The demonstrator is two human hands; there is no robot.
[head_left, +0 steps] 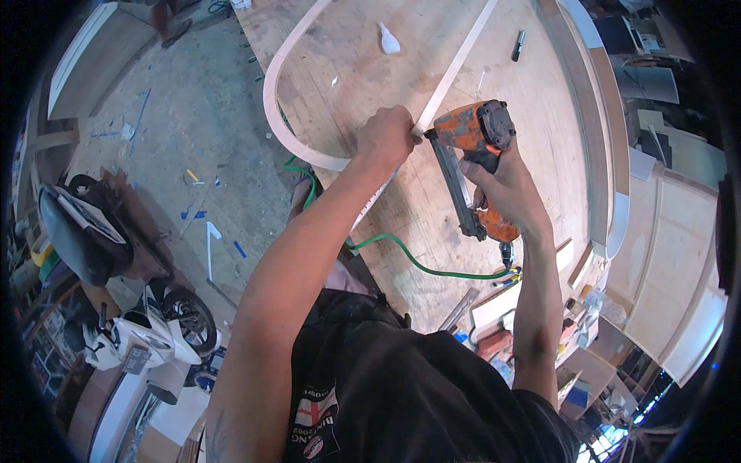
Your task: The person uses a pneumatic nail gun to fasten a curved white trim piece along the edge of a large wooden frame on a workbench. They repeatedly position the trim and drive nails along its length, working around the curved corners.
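Observation:
My right hand (505, 185) is wrapped round the handle of a worn orange and black nail gun (461, 127). The nail gun's nose is close to the end of a straight pale wooden strip (459, 65); whether they touch I cannot tell. My left hand (387, 137) is closed at that same end, where a curved wooden strip (276, 104) runs in under my wrist. My fingertips and the joint itself are partly hidden. A green air hose (417, 265) leads to the bottom of the nail gun. Below my left forearm shows a narrow white strip with marks (372, 202).
On the plywood table (532, 100) lie a white glue bottle (389, 40) and a dark marker (519, 46). A long curved wooden piece (594, 100) borders the right side. Tools and scraps crowd the lower right. A white motorbike (147, 332) stands on the floor at left.

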